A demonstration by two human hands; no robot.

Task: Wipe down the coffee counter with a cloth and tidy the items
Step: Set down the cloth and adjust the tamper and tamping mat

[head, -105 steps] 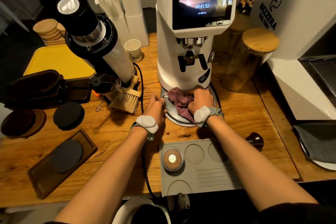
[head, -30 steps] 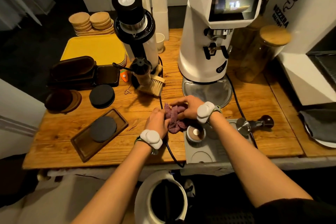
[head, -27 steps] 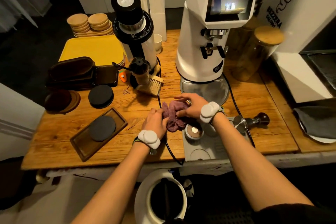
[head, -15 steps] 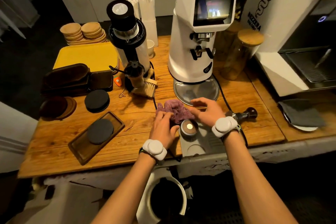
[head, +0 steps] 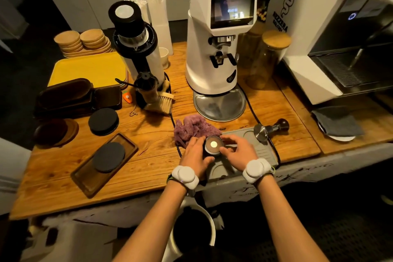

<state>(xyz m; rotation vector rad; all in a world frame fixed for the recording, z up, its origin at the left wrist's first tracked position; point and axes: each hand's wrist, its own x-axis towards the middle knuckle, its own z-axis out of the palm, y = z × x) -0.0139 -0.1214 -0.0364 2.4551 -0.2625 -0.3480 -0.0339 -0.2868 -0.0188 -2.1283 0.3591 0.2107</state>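
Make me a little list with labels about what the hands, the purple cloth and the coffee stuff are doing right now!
left hand: fingers curled on the left side of the small round dark puck with a pale centre
right hand: fingertips on the puck's right side
puck: sits on the grey rubber tamping mat
crumpled purple cloth: lying on the wooden counter, left hand's fingers at its edge
metal tamper with dark knob: lying on its side at the mat's far corner
tall white grinder: behind the cloth

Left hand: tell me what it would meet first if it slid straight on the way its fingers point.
The left hand points away from the person, toward the counter's back. First comes the crumpled purple cloth, just beyond its fingertips and possibly already touching; depth is unclear. The round wooden-topped puck sits beside it, not ahead.
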